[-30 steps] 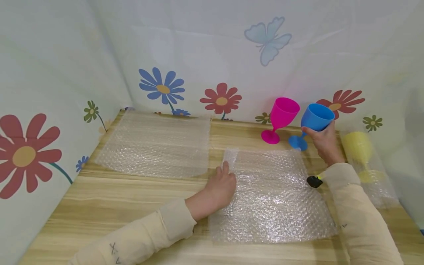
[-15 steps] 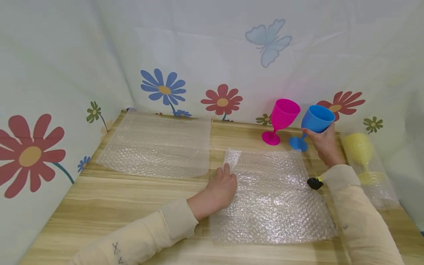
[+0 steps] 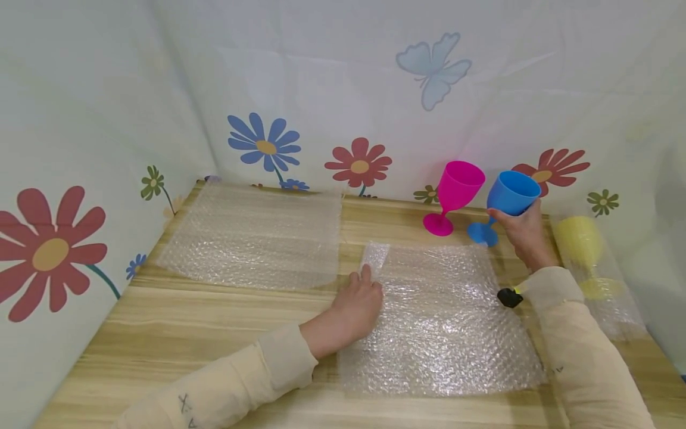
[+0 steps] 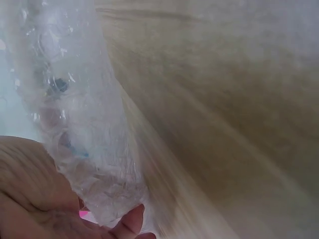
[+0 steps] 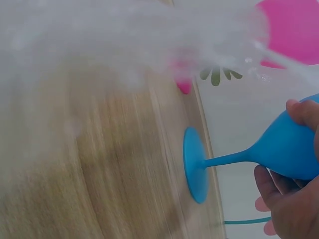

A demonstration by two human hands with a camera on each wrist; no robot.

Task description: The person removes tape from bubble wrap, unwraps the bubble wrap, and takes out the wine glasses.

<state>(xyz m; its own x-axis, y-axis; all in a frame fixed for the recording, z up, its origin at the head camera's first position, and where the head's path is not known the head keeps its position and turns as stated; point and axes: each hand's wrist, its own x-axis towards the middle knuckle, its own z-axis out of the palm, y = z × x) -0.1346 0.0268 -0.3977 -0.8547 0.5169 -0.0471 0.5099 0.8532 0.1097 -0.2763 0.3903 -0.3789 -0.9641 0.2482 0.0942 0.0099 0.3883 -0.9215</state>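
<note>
My right hand (image 3: 527, 235) grips a blue plastic goblet (image 3: 513, 192) round the lower part of its bowl, with fingers and thumb on either side in the right wrist view. The goblet's round foot (image 5: 195, 165) is at the wooden table. At the left edge of a clear sheet of bubble wrap (image 3: 445, 322), my left hand (image 3: 355, 304) pinches the film, which stands up a little there. The left wrist view shows the raised film (image 4: 99, 149) against the fingers (image 4: 130, 221). A pink goblet (image 3: 458, 187) stands upright just left of the blue one.
Another bubble wrap sheet (image 3: 257, 238) lies flat at the back left of the table (image 3: 214, 325). A yellow goblet (image 3: 581, 244) lies under or inside bubble wrap at the right edge. A flowered cloth wall (image 3: 321, 77) closes off the back and sides.
Almost nothing differs. The view has tilted very slightly; both hands, the blue goblet and the bubble wrap keep their places.
</note>
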